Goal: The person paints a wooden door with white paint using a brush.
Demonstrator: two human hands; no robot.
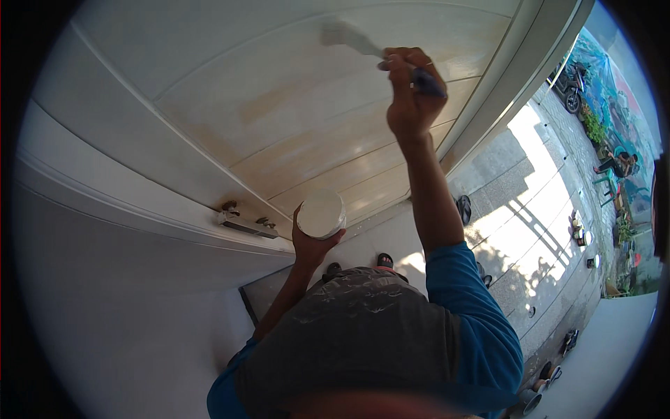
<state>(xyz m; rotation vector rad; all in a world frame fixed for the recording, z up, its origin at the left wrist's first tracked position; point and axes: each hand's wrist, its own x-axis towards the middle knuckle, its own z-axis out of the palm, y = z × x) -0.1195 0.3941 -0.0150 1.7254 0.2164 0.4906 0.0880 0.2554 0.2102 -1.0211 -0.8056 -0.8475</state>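
Observation:
My right hand (417, 91) is raised high and closed round the dark handle of a paintbrush (359, 43). The brush reaches left, its pale bristles blurred and at or very near the upper part of a door (335, 119). White paint covers much of that door unevenly, with tan patches showing through its middle panels. Lower down, my left hand (314, 241) grips a round tub of white paint (321, 213) from below and the side, its white top facing up. My left thumb and fingers wrap the tub's wall.
A metal door handle (248, 225) juts out left of the tub. The door frame (516, 77) runs along the right. Outside, sandals (463, 209) and small cans (583, 237) stand on sunlit paving. Farther off, a person (618, 165) sits near a parked motorbike (574, 87).

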